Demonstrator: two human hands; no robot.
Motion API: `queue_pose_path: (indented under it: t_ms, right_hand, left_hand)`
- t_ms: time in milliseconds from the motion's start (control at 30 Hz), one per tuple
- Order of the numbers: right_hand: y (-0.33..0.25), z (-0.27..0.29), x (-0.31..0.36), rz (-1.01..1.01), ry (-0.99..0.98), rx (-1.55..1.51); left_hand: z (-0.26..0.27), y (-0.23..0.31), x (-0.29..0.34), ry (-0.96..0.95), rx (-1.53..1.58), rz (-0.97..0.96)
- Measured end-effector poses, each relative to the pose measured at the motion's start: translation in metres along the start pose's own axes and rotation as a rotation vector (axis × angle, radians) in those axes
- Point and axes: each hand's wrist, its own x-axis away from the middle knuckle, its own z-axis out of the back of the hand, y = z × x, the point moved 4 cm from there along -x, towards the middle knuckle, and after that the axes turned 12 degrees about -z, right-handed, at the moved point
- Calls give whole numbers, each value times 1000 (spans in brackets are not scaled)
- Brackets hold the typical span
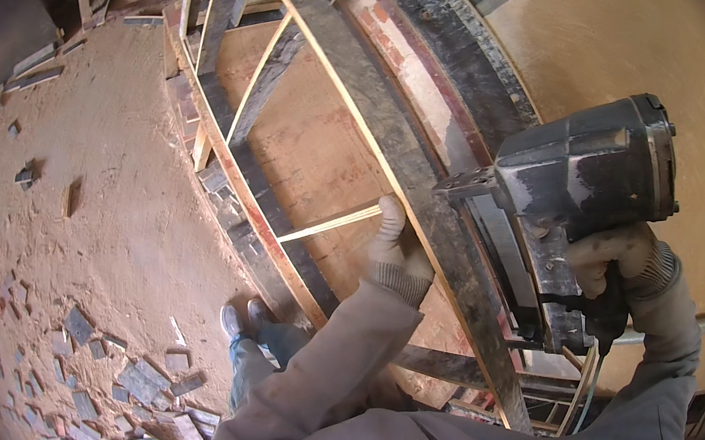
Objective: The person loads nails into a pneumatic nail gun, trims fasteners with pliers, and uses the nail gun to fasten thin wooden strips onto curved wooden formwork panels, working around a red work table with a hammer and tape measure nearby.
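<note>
My right hand [620,257], in a pale work glove, is wrapped round the grip of a black pneumatic nail gun [588,167]. The gun lies sideways, its nose at the outer face of a long dark plywood board [367,110]. On the inner side of that board, my gloved left hand [397,254] holds the end of a short plywood crosspiece [330,224], thumb along its end. This crosspiece spans to the opposite long rail [248,195] of a ladder-like frame. My left fingers are partly hidden by the hand and board.
Farther up the frame, a slanting crosspiece [269,80] joins the rails. Many broken board offcuts [142,381] litter the dusty floor at left. A tan panel surface [647,31] stretches along the right. An air hose [591,390] hangs below the gun.
</note>
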Motion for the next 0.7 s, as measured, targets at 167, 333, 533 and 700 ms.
queue_pose_path:
  t_ms: [167,333,533,700]
  right_hand:
    - [20,26,-26,51,-199,-235]
    - [13,45,-26,95,-26,128]
    - [-5,21,-49,56,-327,-31]
    - [4,22,-52,131,-185,153]
  left_hand:
    - [1,3,-4,38,39,13]
    - [-8,7,-3,40,63,10]
    - [-13,13,-5,66,37,4]
    - [-11,11,-5,59,-26,-54]
